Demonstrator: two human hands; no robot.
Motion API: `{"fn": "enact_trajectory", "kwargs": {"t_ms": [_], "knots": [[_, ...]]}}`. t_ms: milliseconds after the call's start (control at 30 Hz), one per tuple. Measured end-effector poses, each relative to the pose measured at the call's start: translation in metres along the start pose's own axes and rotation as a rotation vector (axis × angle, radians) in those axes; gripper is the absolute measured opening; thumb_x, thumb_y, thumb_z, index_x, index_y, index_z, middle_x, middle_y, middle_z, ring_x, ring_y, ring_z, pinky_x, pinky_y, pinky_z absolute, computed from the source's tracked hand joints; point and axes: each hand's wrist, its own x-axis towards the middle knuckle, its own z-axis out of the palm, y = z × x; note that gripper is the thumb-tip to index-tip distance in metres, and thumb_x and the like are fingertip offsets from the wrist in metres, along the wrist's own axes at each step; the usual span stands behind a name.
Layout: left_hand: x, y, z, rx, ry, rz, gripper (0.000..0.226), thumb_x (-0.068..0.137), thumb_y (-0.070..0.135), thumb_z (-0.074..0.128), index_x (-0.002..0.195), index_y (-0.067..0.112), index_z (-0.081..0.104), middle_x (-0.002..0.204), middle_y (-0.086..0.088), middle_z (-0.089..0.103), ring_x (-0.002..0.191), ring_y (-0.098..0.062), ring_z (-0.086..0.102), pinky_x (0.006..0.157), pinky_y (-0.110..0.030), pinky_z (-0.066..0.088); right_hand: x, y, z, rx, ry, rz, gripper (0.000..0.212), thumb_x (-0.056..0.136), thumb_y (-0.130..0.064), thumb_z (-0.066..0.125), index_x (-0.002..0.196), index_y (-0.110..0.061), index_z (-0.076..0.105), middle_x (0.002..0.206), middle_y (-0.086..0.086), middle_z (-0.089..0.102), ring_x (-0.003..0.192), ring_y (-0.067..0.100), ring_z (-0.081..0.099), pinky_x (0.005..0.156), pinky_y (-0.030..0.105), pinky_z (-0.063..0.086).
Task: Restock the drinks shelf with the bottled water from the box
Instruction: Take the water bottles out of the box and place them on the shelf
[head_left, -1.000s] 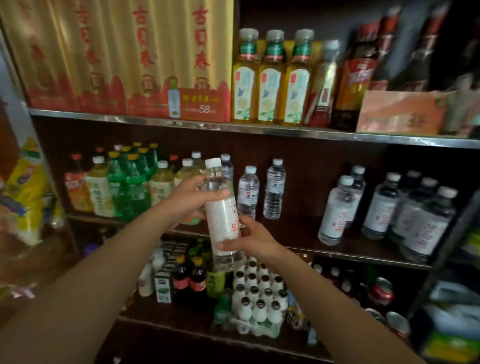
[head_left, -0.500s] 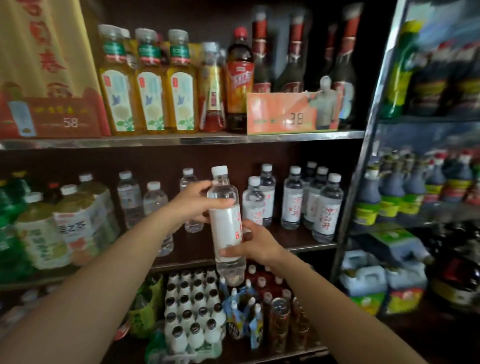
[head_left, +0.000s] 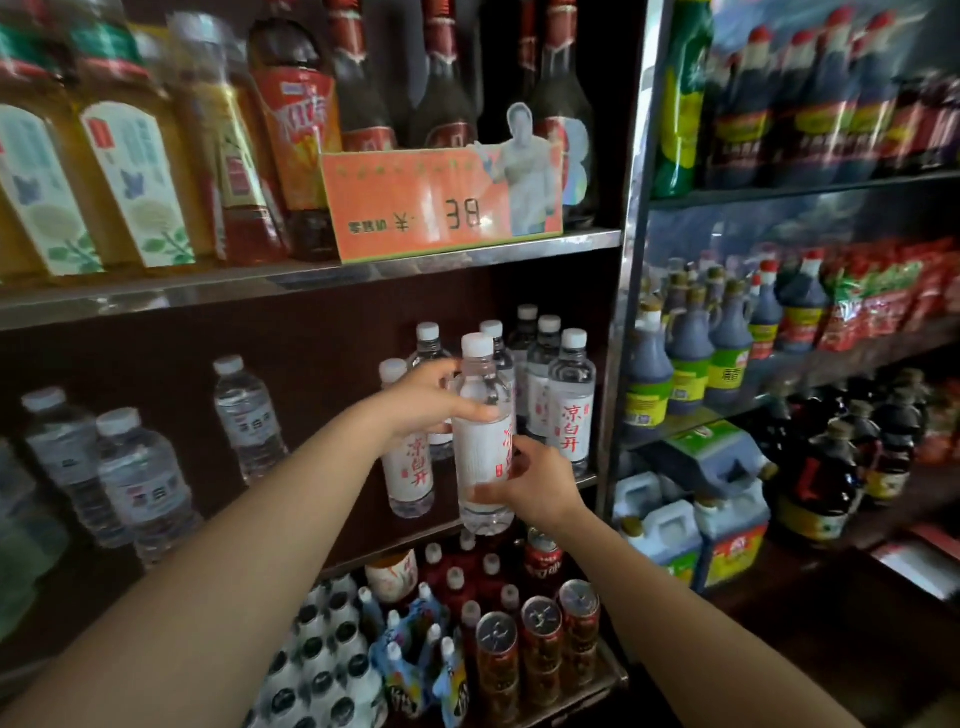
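Water bottle (head_left: 482, 441) upright, clamped in both my hands at middle shelf (head_left: 587, 480) front: left hand (head_left: 434, 397) grips shoulder, right hand (head_left: 537, 483) grips base. Placing step. Next: slot it beside matching bottles (head_left: 569, 400), release.

The light is dim and uneven — the dark wooden back panel (head_left: 322, 395) swallows most of it, while the steel shelf edge (head_left: 363, 273) and upright post (head_left: 631, 249) catch pale glare. Bottles at the left and right margins smear with motion blur and bend outward from wide-angle distortion; the centre stays fairly sharp.
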Motion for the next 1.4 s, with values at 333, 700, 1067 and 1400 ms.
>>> {"fn": "enact_trajectory", "kwargs": {"t_ms": [333,700,1067,1400], "knots": [[0.078,-0.021,0.034,0.146,0.113,0.002,0.043,0.071,0.015,0.082,0.106,0.025,0.058,0.102,0.007,0.063,0.100,-0.014,0.061,0.083,-0.028,0.052,0.045,0.033,0.014,-0.205,0.158,0.072,0.049,0.068,-0.034,0.081,0.107,-0.016,0.058,0.093,-0.006,0.062,0.091,0.015,0.061,0.072,0.022,0.042],[0.108,-0.024,0.020,0.439,0.177,0.105,0.063,0.064,0.028,0.085,0.120,0.022,0.057,0.115,0.000,0.064,0.102,-0.021,0.063,0.086,-0.041,0.055,0.080,0.031,0.032,-0.382,0.226,0.106,0.060,0.074,-0.045,0.076,0.109,-0.011,0.042,0.116,0.006,0.056,0.106,0.027,0.060,0.079,0.034,0.047],[0.141,-0.031,0.017,0.479,0.262,0.150,0.061,0.072,0.023,0.081,0.126,0.017,0.054,0.123,-0.002,0.062,0.114,-0.021,0.057,0.085,-0.023,0.039,0.119,0.023,0.039,-0.357,0.249,0.168,0.064,0.078,-0.034,0.077,0.120,-0.007,0.036,0.122,0.012,0.057,0.112,0.030,0.059,0.084,0.036,0.049],[0.154,-0.035,0.019,0.403,0.241,0.137,0.067,0.071,0.021,0.082,0.129,0.014,0.050,0.127,-0.004,0.058,0.117,-0.020,0.054,0.092,-0.024,0.041,0.126,0.024,0.039,-0.376,0.257,0.169,0.068,0.080,-0.030,0.075,0.126,-0.006,0.032,0.123,0.013,0.056,0.111,0.032,0.060,0.086,0.039,0.050]]}}
